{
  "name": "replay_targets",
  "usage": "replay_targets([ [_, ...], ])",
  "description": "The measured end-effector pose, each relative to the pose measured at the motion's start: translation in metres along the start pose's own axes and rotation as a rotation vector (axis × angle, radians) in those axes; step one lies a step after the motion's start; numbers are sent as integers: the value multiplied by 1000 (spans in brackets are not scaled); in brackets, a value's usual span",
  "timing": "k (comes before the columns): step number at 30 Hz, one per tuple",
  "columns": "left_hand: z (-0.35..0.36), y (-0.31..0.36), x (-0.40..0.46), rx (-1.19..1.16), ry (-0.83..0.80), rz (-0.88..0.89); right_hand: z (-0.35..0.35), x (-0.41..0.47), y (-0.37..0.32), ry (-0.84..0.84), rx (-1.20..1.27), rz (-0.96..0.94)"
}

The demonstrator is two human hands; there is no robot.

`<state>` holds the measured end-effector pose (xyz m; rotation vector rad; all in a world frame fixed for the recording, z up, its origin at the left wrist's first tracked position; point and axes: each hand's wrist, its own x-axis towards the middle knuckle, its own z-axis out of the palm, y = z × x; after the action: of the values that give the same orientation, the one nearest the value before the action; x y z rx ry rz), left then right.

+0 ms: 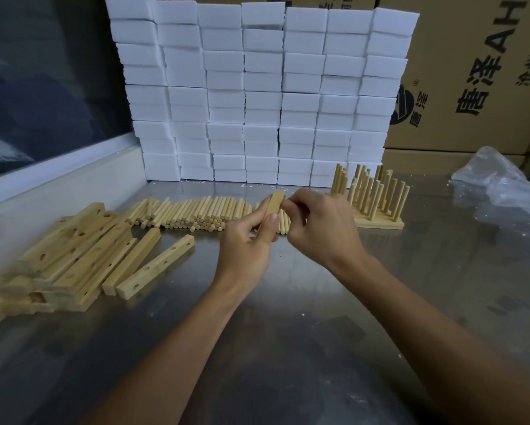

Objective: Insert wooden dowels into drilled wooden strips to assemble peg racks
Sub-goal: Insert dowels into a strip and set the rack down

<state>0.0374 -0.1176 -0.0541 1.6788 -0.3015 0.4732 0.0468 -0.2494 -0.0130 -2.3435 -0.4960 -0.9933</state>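
My left hand grips a wooden strip above the table, its far end pointing up and away. My right hand is curled at that strip's upper end, fingertips touching it. A dowel hangs below my right hand; whether the fingers hold it is hidden. Behind the hands lies a row of loose dowels. A pile of drilled strips sits at the left. Finished peg racks stand upright at the right.
A wall of white foam blocks stands at the back of the steel table. Cardboard boxes rise at the right, with crumpled clear plastic below them. A raised white ledge runs along the left.
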Motion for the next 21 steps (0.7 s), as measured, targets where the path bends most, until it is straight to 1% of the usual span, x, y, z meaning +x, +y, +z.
replay_targets([
  [2, -1, 0, 0, 16, 14, 33, 0, 5, 1, -44, 85, 119],
  [5, -1, -1, -1, 36, 25, 69, -6, 14, 2, -192, 282, 345],
  [7, 1, -1, -1, 17, 14, 79, -11, 16, 3, -239, 366, 425],
  [9, 2, -1, 0, -32, 9, 45, -13, 17, 3, -234, 339, 404],
  [12, 0, 0, 1, -161, 3, -51, -13, 17, -1, -205, 291, 326],
  [15, -5, 1, 0, -272, 26, -162, -12, 16, -2, -149, 333, 279],
  [17, -8, 0, 0, -365, 80, -262, -11, 15, 0, -98, 380, 294],
  [19, -12, -2, 4, -470, 135, -353, -10, 17, 5, -59, 480, 366],
  [21, -17, -4, 8, -575, 173, -424, -9, 18, 13, -79, 523, 437],
])
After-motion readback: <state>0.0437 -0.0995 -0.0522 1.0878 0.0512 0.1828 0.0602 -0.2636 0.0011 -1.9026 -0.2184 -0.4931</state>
